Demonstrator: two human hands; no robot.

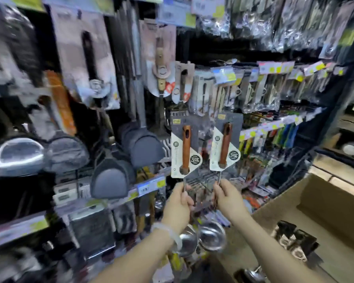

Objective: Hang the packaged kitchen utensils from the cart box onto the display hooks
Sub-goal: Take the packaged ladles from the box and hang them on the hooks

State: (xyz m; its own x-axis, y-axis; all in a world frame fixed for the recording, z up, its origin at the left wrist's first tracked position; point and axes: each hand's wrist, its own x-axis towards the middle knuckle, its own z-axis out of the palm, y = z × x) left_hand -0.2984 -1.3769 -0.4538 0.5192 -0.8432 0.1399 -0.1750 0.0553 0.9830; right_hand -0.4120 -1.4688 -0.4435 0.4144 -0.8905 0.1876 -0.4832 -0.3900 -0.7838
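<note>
Now, left hand: my left hand [179, 203] has its fingers curled round the thin metal shaft of the left ladle [185, 152], held upright with the carded handle on top.
Right hand: my right hand [227, 198] pinches the shaft of the right ladle [225, 144] the same way, just beside the left one, the two cards not touching.
Ladle bowls: both steel bowls [212, 235] hang below my wrists, side by side.
Ladle cards: each wooden handle sits on a grey-and-white card with a round "304" badge.
Display rack: the rack [274, 82] stands right behind the two ladles, hung with packaged utensils and yellow price tags; I see blur on its left part.
Dark spatulas: the spatulas [143, 146] hang left of the left ladle.
Cart box: the cardboard box [325, 201] lies right of and below the right ladle, with a few dark packages [294, 240] inside.
</note>
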